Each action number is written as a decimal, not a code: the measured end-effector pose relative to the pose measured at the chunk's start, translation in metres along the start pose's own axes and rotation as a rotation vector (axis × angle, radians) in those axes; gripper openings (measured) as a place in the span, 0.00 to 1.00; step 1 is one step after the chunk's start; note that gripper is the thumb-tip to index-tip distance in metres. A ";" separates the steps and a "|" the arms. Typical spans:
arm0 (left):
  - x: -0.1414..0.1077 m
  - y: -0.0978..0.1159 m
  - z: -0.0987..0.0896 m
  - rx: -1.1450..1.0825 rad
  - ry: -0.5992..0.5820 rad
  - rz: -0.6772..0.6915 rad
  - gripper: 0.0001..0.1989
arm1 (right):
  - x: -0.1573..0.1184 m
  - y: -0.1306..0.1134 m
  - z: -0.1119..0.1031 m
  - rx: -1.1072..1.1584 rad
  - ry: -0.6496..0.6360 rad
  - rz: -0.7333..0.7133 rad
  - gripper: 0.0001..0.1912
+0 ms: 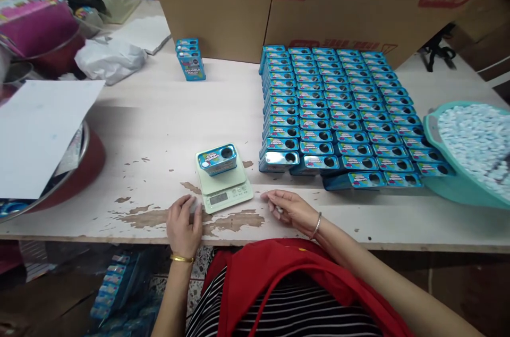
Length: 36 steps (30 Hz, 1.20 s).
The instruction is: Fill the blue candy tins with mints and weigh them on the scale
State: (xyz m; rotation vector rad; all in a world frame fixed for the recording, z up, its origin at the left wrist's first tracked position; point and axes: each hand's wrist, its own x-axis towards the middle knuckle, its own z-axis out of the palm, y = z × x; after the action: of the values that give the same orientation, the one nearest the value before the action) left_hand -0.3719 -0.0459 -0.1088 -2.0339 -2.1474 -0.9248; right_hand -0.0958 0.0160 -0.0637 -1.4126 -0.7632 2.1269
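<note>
A kitchen scale with a small display lies on the table in front of me. One blue candy tin with a round dark hole in its top stands on the scale's plate. My left hand rests on the table just left of the scale, thumb apart from the fingers and nothing in it. To the right of the scale, my right hand has its fingers curled together around what looks like a small white candy, mostly hidden by the fingers.
Rows of blue tins fill the table's right half, beside a teal basin of pale candies. A few tins stand near a large cardboard box. On the left, a red bowl sits under white paper.
</note>
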 end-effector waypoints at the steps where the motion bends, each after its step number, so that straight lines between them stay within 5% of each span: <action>1: 0.000 0.000 0.000 0.000 -0.003 0.000 0.12 | 0.000 0.007 -0.004 0.022 0.002 0.003 0.28; 8: 0.006 0.006 -0.005 -0.095 0.035 -0.015 0.14 | 0.005 0.019 -0.009 0.037 0.020 -0.085 0.27; 15: 0.062 0.047 -0.038 -0.055 0.179 0.188 0.25 | 0.009 0.023 -0.007 0.043 0.007 -0.138 0.26; 25: 0.105 0.082 -0.023 0.090 -0.012 0.348 0.24 | 0.013 0.020 -0.011 0.082 -0.039 -0.189 0.24; 30: 0.123 0.083 -0.020 0.187 -0.027 0.262 0.33 | 0.015 0.016 -0.016 0.078 -0.081 -0.201 0.23; 36: 0.135 0.091 -0.034 0.055 -0.183 0.365 0.19 | 0.020 0.019 -0.017 0.003 -0.120 -0.241 0.19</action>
State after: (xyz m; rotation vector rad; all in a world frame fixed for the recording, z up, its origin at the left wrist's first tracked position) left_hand -0.3193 0.0561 0.0112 -2.4492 -1.7557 -0.6461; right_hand -0.0885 0.0184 -0.0953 -1.1361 -0.9251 2.0363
